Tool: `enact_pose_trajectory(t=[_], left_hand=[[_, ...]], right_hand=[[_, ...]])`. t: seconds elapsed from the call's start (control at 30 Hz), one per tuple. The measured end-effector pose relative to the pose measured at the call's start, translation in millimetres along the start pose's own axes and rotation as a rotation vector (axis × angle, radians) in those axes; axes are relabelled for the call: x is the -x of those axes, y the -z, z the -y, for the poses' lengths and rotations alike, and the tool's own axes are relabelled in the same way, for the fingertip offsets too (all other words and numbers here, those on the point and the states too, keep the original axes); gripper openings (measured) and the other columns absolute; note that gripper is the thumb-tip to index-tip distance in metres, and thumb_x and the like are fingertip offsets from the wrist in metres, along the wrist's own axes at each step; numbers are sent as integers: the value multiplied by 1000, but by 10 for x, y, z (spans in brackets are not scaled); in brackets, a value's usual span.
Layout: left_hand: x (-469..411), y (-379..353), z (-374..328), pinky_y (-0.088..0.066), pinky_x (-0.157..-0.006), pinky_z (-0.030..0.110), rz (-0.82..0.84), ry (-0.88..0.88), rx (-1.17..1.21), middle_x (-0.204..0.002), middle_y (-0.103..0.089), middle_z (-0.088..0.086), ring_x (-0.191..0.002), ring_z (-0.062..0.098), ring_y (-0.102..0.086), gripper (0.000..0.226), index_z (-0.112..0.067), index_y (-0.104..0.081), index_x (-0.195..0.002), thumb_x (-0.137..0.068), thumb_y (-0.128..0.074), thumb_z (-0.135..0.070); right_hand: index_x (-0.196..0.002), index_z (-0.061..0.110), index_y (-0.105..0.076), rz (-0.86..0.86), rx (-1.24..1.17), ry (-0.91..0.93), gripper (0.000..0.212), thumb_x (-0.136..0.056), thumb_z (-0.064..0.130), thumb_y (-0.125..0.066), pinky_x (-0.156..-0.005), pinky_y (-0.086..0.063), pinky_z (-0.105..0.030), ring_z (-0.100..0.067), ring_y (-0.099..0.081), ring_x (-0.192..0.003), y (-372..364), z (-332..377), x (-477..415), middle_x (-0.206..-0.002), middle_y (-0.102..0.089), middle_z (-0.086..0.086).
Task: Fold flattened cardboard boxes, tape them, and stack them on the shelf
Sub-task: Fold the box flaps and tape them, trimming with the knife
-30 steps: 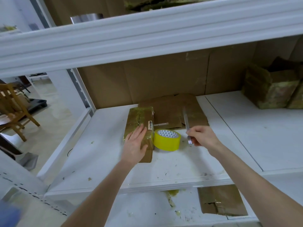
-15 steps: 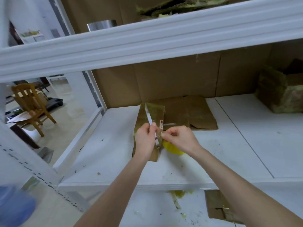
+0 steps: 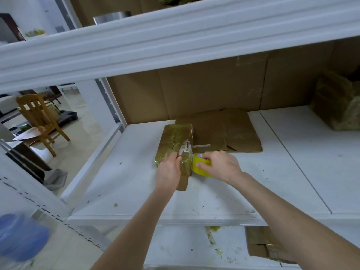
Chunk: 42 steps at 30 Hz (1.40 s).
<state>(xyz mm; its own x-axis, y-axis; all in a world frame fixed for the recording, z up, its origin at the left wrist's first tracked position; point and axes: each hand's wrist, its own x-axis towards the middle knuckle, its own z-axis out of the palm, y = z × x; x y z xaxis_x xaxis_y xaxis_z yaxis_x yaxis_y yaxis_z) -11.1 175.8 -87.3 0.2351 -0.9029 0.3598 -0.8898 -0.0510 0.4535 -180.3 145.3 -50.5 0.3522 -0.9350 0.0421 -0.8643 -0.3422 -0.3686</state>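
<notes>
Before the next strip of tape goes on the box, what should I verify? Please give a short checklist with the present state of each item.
1. Box lies flat on the shelf: ok.
2. Left hand rests on the box to steady it: ok.
3. Right hand grips the yellow tape roll: ok.
4. Roll sits close beside the box's right edge: ok.
5. Loose end pulled from the roll and stuck down: cannot tell, the hands hide that spot.
</notes>
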Motion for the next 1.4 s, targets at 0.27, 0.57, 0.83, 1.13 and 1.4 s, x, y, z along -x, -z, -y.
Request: enact_pose_trajectory(t=[0.27,0.57,0.83,1.13,1.4], left_hand=[[-14,-14,4,-51,-71,40,16,18,-14,-95,-65,8,-85,28,-61,31,-13,-58,-114,-103,-34,-29],[-82,101,-49,-40,-62,27,37,42,62,-81,-60,2,-77,25,-60,26,-8,-63,-104,-101,-43,-24],[305,470,-397,-43,-66,36,92,-43,-159,-92,-62,8,-82,29,-59,29,-15,-52,-122,-101,-32,-20],[462,297,-474,-41,-66,37,183,2,-162,-94,-60,9,-88,33,-58,62,-29,-29,-144,-90,-38,0],[378,259,-577,-40,-63,32,259,-20,-272,-97,-65,9,-89,29,-62,60,-26,-34,-144,-91,-40,2]], right_hand=[[-126,29,-50,-81,181,-33,36,-96,48,-46,-79,-37,-32,-21,-63,-96,70,-85,-79,-102,-68,2],[-116,41,-61,13,66,-66,25,-97,47,-46,-72,-38,-28,-19,-59,-99,185,-76,-147,-108,-66,4],[-104,37,-65,-38,3,-142,21,-98,45,-47,-65,-40,-26,-17,-50,-79,168,-46,-203,-86,-57,6],[-98,35,-67,-67,26,-185,20,-97,42,-48,-68,-41,-26,-20,-54,-83,121,11,-227,-98,-65,3],[-98,36,-68,-70,88,-168,23,-96,39,-45,-67,-43,-27,-23,-63,-90,91,53,-237,-97,-68,3]])
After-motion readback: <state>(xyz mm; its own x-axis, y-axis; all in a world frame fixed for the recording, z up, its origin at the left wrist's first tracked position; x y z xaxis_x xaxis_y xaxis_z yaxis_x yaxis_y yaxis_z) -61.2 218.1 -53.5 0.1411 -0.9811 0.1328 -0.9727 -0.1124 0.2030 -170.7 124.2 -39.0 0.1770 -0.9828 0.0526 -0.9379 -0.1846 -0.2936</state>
